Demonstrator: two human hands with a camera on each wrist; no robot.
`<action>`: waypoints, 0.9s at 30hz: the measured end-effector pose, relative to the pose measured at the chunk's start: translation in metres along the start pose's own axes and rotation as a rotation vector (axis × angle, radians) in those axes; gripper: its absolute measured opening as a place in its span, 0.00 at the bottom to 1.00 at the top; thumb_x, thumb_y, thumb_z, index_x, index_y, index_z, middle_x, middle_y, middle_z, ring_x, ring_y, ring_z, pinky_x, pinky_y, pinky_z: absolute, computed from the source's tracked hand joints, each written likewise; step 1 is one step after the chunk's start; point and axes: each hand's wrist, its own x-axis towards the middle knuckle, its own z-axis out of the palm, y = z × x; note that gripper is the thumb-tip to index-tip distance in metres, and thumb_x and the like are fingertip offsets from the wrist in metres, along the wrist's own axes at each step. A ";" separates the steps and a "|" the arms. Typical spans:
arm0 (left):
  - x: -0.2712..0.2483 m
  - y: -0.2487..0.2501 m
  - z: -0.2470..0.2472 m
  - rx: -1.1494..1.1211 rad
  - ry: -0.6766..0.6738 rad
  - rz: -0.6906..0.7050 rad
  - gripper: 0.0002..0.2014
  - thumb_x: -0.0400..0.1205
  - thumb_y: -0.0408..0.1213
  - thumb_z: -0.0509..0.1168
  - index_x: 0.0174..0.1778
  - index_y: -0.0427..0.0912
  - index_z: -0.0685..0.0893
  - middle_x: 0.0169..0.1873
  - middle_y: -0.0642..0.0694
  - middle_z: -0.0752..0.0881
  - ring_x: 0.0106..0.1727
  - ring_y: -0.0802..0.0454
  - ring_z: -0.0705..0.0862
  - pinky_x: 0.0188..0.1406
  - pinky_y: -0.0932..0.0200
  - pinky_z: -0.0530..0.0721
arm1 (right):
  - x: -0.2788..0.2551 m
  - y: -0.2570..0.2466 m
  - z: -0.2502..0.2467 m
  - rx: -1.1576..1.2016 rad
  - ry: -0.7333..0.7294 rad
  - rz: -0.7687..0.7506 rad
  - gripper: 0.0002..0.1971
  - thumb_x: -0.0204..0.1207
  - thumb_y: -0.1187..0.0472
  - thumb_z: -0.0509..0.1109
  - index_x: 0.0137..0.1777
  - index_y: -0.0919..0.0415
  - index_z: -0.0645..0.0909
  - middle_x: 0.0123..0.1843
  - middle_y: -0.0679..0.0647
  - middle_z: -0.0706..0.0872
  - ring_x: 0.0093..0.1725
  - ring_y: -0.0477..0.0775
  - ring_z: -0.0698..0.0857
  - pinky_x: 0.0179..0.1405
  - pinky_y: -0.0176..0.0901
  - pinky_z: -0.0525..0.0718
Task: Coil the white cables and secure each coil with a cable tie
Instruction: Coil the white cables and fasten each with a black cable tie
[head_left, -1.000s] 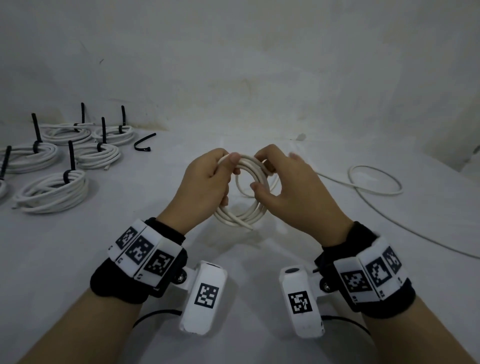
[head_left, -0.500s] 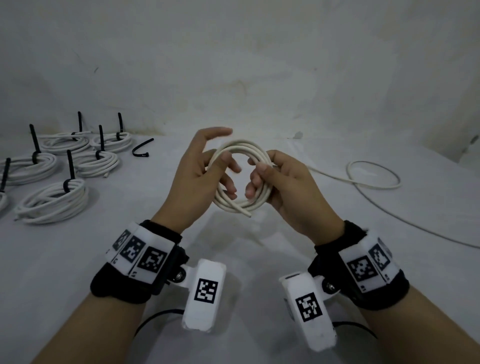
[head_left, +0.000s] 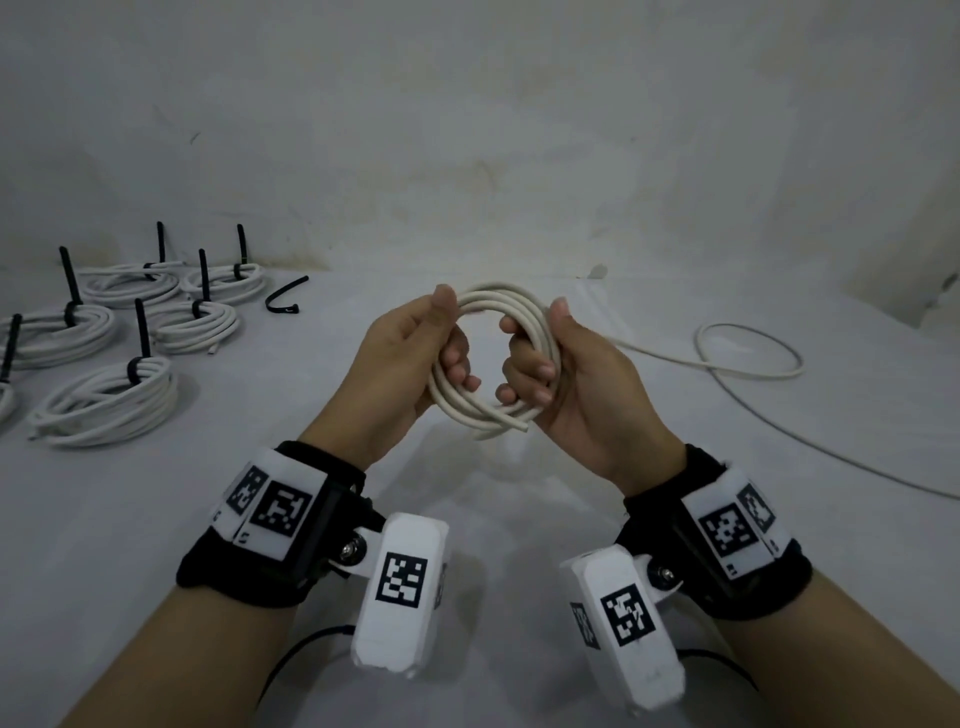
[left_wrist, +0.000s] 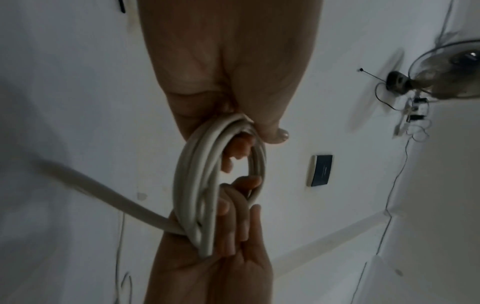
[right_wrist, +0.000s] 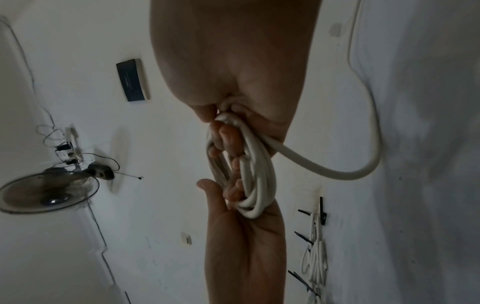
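White cloth covers the desk, which meets a stained pale wall behind. Above the middle of the desk, both hands hold up a round coil of off-white cable between them, clear of the cloth. The left hand grips the coil's left side, its thumb pressed on the top strands and its fingers curled through the opening from behind. The right hand grips the right side, thumb up along the outer strands and fingers hooked round them from inside the ring. One cut end of the cable juts out at the coil's lower edge, near the right palm. From the right hand the uncoiled length of the same white cable runs off to the right, makes one loose loop on the cloth and trails to the frame's edge. Far to the left lie several finished white cable coils, each cinched with a black cable tie whose tail stands upright. Just beside them, a single loose black cable tie lies bent on the cloth. The wrist views show a wall fan and a dark wall switch plate.
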 end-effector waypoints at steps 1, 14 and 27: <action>0.000 0.001 0.001 0.006 -0.014 -0.044 0.23 0.78 0.55 0.56 0.45 0.35 0.80 0.20 0.52 0.70 0.22 0.58 0.73 0.30 0.63 0.82 | 0.000 0.001 0.000 -0.021 0.007 -0.014 0.24 0.87 0.51 0.46 0.47 0.65 0.79 0.23 0.48 0.66 0.20 0.45 0.66 0.33 0.40 0.80; 0.001 -0.001 0.008 -0.070 0.062 -0.102 0.20 0.85 0.49 0.56 0.29 0.43 0.66 0.19 0.51 0.62 0.19 0.57 0.63 0.20 0.65 0.73 | -0.002 0.000 -0.003 -0.385 0.175 -0.202 0.18 0.87 0.57 0.52 0.58 0.63 0.83 0.54 0.62 0.89 0.43 0.62 0.91 0.50 0.59 0.89; 0.004 -0.003 0.006 -0.199 0.169 -0.053 0.19 0.87 0.48 0.53 0.32 0.43 0.67 0.19 0.53 0.62 0.20 0.58 0.62 0.20 0.67 0.71 | 0.003 0.010 -0.006 -0.054 0.109 -0.055 0.15 0.87 0.63 0.54 0.65 0.66 0.80 0.53 0.59 0.90 0.51 0.53 0.90 0.54 0.45 0.88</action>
